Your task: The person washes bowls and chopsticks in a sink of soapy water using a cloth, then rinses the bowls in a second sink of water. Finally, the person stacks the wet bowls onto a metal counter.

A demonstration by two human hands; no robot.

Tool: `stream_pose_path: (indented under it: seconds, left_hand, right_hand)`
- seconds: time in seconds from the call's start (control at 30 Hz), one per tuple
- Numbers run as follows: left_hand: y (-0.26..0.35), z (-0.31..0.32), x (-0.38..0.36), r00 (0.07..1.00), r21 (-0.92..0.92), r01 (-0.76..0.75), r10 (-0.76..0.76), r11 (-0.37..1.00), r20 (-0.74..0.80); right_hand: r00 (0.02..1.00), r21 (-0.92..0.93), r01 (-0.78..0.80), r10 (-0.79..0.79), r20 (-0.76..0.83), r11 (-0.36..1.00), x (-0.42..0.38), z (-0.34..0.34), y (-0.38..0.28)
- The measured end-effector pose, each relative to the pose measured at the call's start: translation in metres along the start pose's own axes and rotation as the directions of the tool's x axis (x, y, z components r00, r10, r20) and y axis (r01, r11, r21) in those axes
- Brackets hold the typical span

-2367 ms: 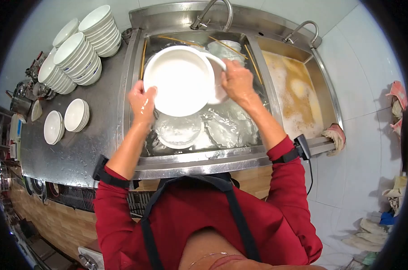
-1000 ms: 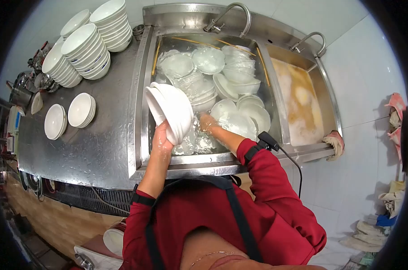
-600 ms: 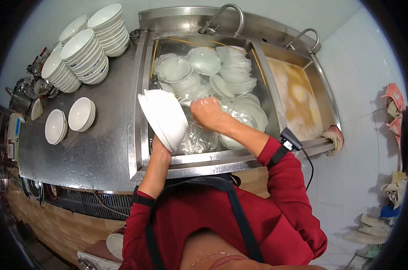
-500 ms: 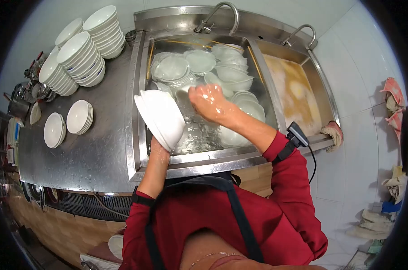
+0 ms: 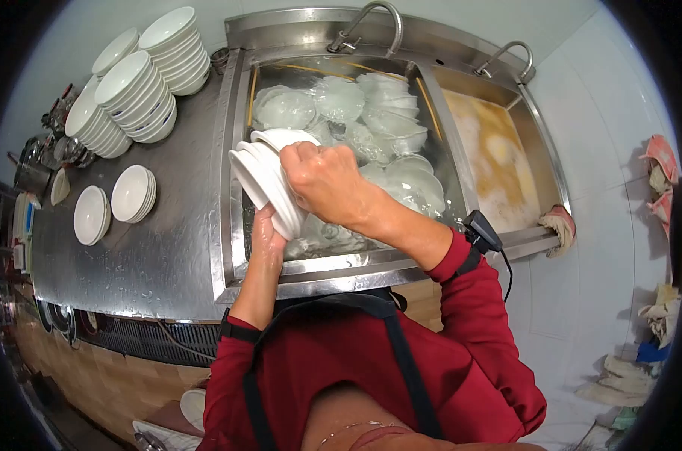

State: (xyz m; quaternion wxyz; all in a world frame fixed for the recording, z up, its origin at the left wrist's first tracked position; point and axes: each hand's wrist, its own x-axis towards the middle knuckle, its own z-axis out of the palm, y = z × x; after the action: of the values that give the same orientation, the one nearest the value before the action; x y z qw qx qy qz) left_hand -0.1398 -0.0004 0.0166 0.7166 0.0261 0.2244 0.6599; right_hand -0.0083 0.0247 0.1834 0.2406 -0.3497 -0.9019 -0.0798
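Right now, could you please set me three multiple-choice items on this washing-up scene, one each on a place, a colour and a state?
1. Where do the tall stacks of bowls stand?
A. on the counter left of the sink
B. in the soapy basin
C. on the floor

2. What colour are the person's sleeves?
A. blue
B. red
C. white

3. How is the small stack of bowls held?
A. lying flat under water
B. resting on the counter
C. tilted on edge above the water

Answers: 1 A, they stand on the steel counter; 2 B, both sleeves are red; 3 C, the left hand holds it from below and the right hand rests against it.
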Motion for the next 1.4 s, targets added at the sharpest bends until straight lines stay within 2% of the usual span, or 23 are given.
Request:
stream_pose_path:
  seconds: [0.1, 0.2, 0.23, 0.3, 0.37, 0.4, 0.47, 0.5, 0.6, 0.63, 0.7, 0.73, 0.77, 0.83, 0.97, 1.03, 1.13, 1.17, 1.23, 1.27, 1.3, 1.37, 1.4]
  left_hand:
    - [0.000, -0.006, 0.001, 1.000, 0.002, 0.011, -0.011, 1.000, -0.028]
    - [-0.001, 0.015, -0.005, 0.997, -0.039, -0.062, 0.060, 0.997, -0.052]
    - [0.000, 0.012, -0.004, 0.996, -0.037, -0.066, 0.063, 0.997, -0.060]
    - [0.001, 0.007, -0.001, 0.996, -0.098, -0.072, 0.076, 0.993, 0.038]
    - [0.005, 0.000, -0.005, 0.997, -0.105, -0.068, 0.073, 0.992, 0.039]
    - [0.007, -0.003, -0.006, 0.997, -0.112, -0.058, 0.064, 0.992, 0.044]
    - [0.010, -0.009, -0.004, 0.997, -0.144, -0.051, 0.060, 0.988, 0.056]
    - [0.011, -0.011, -0.003, 0.996, -0.172, -0.039, 0.052, 0.984, 0.070]
    - [0.013, -0.011, -0.001, 0.994, -0.163, -0.004, 0.021, 0.987, 0.107]
    - [0.013, -0.009, -0.001, 0.993, -0.165, 0.022, -0.003, 0.986, 0.115]
    - [0.012, -0.008, -0.002, 0.994, -0.138, 0.034, -0.019, 0.990, 0.108]
    - [0.011, -0.008, -0.002, 0.993, -0.132, 0.040, -0.025, 0.990, 0.112]
    - [0.011, -0.008, -0.002, 0.993, -0.125, 0.048, -0.034, 0.991, 0.117]
    - [0.009, -0.009, -0.001, 0.992, -0.109, 0.050, -0.037, 0.993, 0.117]
    - [0.006, -0.002, -0.003, 0.994, -0.097, 0.049, -0.039, 0.994, 0.107]
    - [0.007, 0.002, -0.006, 0.994, -0.102, 0.065, -0.056, 0.993, 0.091]
    - [0.010, -0.008, -0.001, 0.982, -0.121, 0.109, -0.088, 0.987, 0.170]
    - [0.010, -0.001, -0.004, 0.995, -0.085, 0.084, -0.078, 0.993, 0.069]
    - [0.009, 0.004, -0.004, 0.946, -0.269, 0.234, -0.156, 0.934, 0.283]
    - [0.011, 0.004, -0.003, 0.936, -0.290, 0.255, -0.161, 0.922, 0.313]
    - [0.010, 0.002, -0.003, 0.941, -0.270, 0.243, -0.160, 0.932, 0.297]
    - [0.013, -0.006, 0.000, 0.958, -0.229, 0.199, -0.139, 0.953, 0.252]
    - [0.014, -0.011, 0.003, 0.965, -0.202, 0.172, -0.124, 0.964, 0.230]
  right_hand:
    - [0.999, 0.032, 0.033, -0.032, -0.019, 0.999, -0.002, -0.001, -0.003]
    - [0.998, 0.014, 0.066, -0.066, 0.012, 0.998, -0.001, -0.003, -0.006]
    - [0.997, 0.043, 0.074, -0.073, -0.021, 0.996, -0.001, -0.004, -0.007]
    - [0.995, 0.077, 0.084, -0.080, -0.052, 0.993, -0.001, -0.006, -0.007]
    - [0.987, 0.206, 0.113, -0.086, -0.133, 0.972, -0.002, -0.007, -0.003]
    - [0.987, 0.208, 0.116, -0.089, -0.132, 0.971, -0.003, -0.006, -0.001]
    - [0.962, 0.283, 0.134, -0.056, -0.266, 0.950, -0.005, -0.001, 0.005]
    - [0.963, 0.284, 0.134, -0.058, -0.264, 0.949, -0.005, -0.003, 0.010]
    - [0.989, 0.489, 0.100, -0.032, -0.146, 0.866, -0.009, -0.002, 0.028]
    - [0.989, 0.487, 0.096, -0.028, -0.146, 0.868, -0.011, -0.001, 0.033]
    - [1.000, 0.637, 0.021, -0.009, -0.022, 0.770, -0.015, -0.003, 0.044]
    - [0.996, 0.685, -0.068, 0.012, 0.086, 0.726, -0.016, -0.009, 0.048]
    - [0.996, 0.680, -0.074, 0.023, 0.084, 0.729, -0.016, -0.010, 0.051]
    - [0.983, 0.670, -0.125, -0.002, 0.186, 0.731, -0.020, -0.014, 0.057]
    - [0.982, 0.714, -0.131, -0.008, 0.188, 0.687, -0.026, -0.010, 0.061]
    - [0.995, 0.674, -0.066, 0.001, 0.097, 0.736, -0.030, -0.007, 0.055]
    - [0.990, 0.543, -0.069, 0.125, -0.067, 0.837, -0.040, 0.011, 0.033]
    - [0.988, 0.537, -0.082, 0.139, -0.067, 0.840, -0.042, 0.012, 0.029]
    - [0.981, 0.810, -0.049, 0.180, -0.070, 0.585, -0.042, 0.010, 0.026]
    - [0.975, 0.815, -0.222, 0.138, 0.175, 0.535, -0.044, -0.002, 0.031]
    - [0.973, 0.816, -0.228, 0.141, 0.180, 0.531, -0.049, 0.004, 0.042]
    - [0.930, 0.833, -0.361, 0.234, 0.285, 0.420, -0.065, 0.037, 0.084]
    - [0.932, 0.705, -0.361, 0.271, 0.242, 0.611, -0.081, 0.056, 0.119]
